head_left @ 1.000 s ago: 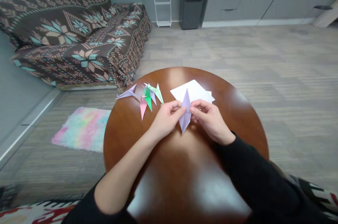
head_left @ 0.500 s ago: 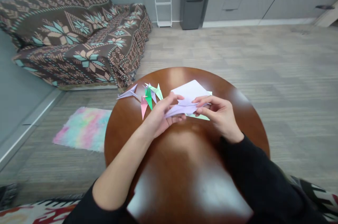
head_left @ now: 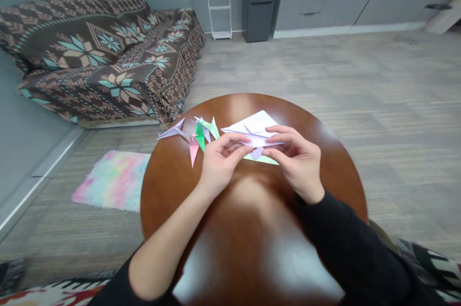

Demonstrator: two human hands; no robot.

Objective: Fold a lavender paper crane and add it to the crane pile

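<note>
A folded lavender paper (head_left: 257,140) is held between both hands above the round table. My left hand (head_left: 224,156) pinches its left part between thumb and fingers, and a long thin point sticks out past the fingertips to the upper left. My right hand (head_left: 297,156) grips the right end, thumb below and fingers on top. Under and behind the folded piece lies a stack of paper sheets (head_left: 264,117), pale on top with light green at the lower edge. Left of my left hand are finished paper cranes: a green one (head_left: 200,136), a pink one (head_left: 193,148) and a lavender one (head_left: 175,130).
The round brown table (head_left: 248,229) has its curved edge on the far side. Beyond it stand a sofa with a patterned cover (head_left: 108,61) at left and grey cabinets (head_left: 334,1) at back right. A fluffy pastel rug (head_left: 111,178) lies on the floor.
The folded paper has been turned and raised slightly, so its long point now shows above my left hand. My left hand has rolled from palm-up under the paper to a pinch with its back showing.
</note>
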